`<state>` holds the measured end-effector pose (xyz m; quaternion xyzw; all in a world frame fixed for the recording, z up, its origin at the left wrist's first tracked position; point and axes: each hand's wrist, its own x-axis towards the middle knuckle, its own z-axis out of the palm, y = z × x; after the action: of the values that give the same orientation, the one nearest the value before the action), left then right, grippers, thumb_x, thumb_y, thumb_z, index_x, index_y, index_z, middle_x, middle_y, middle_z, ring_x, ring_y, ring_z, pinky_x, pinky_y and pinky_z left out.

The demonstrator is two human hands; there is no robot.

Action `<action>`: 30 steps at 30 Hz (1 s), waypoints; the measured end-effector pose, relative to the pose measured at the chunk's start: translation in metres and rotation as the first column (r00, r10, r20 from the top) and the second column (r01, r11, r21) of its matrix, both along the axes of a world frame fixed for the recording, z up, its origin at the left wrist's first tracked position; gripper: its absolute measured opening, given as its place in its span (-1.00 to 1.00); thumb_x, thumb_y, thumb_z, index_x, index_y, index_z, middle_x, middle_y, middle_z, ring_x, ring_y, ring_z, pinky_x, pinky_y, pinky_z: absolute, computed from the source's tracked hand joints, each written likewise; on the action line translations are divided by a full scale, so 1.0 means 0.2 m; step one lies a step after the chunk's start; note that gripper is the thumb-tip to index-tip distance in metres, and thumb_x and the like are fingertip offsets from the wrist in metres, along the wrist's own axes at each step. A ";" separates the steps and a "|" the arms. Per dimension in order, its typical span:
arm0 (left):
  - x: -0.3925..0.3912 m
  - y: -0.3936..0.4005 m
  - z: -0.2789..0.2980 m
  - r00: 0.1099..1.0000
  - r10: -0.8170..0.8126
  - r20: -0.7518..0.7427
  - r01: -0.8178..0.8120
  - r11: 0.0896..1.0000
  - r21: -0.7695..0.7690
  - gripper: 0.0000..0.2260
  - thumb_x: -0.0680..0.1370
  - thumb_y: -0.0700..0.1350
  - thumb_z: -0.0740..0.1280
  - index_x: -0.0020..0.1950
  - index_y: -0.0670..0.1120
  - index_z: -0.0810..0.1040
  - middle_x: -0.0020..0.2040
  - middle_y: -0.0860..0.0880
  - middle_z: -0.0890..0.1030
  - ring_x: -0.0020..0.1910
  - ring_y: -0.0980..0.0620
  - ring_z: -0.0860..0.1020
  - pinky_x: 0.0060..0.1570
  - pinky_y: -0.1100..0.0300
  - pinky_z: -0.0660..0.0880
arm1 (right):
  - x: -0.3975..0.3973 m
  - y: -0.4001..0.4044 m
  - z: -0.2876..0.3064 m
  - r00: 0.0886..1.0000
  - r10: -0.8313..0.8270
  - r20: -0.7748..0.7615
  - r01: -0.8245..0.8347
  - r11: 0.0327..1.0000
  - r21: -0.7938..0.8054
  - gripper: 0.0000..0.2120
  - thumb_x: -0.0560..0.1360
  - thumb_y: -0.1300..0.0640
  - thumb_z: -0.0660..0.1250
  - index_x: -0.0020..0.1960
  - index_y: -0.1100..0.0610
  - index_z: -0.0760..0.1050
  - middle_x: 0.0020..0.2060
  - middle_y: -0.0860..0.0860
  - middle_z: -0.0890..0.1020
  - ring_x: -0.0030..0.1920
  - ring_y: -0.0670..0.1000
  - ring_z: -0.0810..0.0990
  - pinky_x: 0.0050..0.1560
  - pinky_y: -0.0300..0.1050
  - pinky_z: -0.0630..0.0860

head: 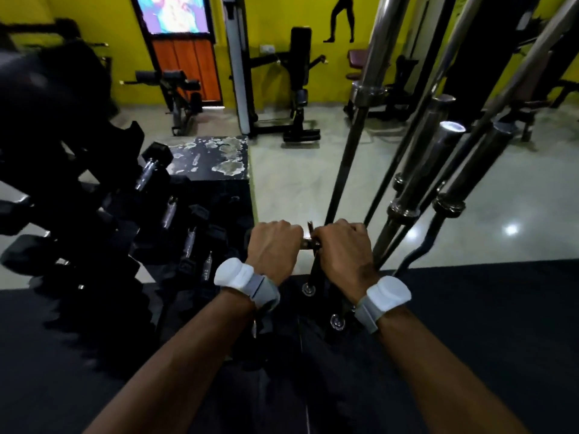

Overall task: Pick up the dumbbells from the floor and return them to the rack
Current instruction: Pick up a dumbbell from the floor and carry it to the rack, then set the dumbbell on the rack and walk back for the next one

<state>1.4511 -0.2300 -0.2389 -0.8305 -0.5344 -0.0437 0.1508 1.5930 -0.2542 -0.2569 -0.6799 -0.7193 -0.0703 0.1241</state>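
My left hand and right hand, fingers curled, grip one short metal bar, dumbbells lying left.

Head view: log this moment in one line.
left hand: grips bar | right hand: grips bar | dumbbells: on rack, left

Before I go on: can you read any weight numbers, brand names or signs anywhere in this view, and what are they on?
None can be read.
Dumbbells on the rack: dark and blurred, no numbers legible.
Screen on the back wall: colourful blur, no text.
Wall silhouette: a figure only, no words.
White wrist bands: no visible marking.
Metal handle gripped by the left hand and right hand: no marking visible.
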 end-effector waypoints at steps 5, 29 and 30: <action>0.01 0.16 -0.02 0.987 0.161 -0.026 -0.161 0.987 0.006 -0.86 0.61 -0.04 0.27 -0.03 0.00 0.61 -0.03 -0.02 0.67 -0.02 -0.07 0.65 -0.23 0.14 0.32 | 0.01 0.26 -0.02 0.986 0.167 -0.017 -0.167 0.986 -0.001 -0.77 0.41 0.21 0.29 -0.05 -0.05 0.62 -0.21 -0.05 0.64 0.04 0.07 0.54 -0.02 0.00 0.29; -0.55 0.11 0.36 0.794 0.605 0.063 -0.601 0.764 0.234 -0.84 0.62 0.05 0.25 -0.01 0.05 0.59 -0.02 0.00 0.61 -0.01 -0.08 0.60 -0.14 0.09 0.30 | -0.65 0.69 0.34 0.718 0.696 0.000 -0.676 0.697 0.241 -0.79 0.40 0.04 0.35 0.03 -0.09 0.60 -0.10 -0.08 0.65 0.09 0.06 0.55 0.16 0.06 0.38; -0.57 0.11 0.38 0.795 0.602 0.074 -0.598 0.759 0.257 -0.84 0.62 0.04 0.24 -0.01 0.04 0.59 -0.02 0.00 0.62 -0.02 -0.08 0.59 -0.13 0.08 0.32 | -0.68 0.70 0.36 0.716 0.698 0.002 -0.678 0.695 0.240 -0.76 0.37 0.04 0.37 0.04 -0.10 0.60 -0.09 -0.08 0.66 0.10 0.06 0.55 0.17 0.06 0.39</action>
<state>1.3363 -0.2074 -0.1631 -0.5879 -0.7600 -0.0591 0.2708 1.4571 -0.1138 -0.1842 -0.3454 -0.9023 -0.0686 0.2489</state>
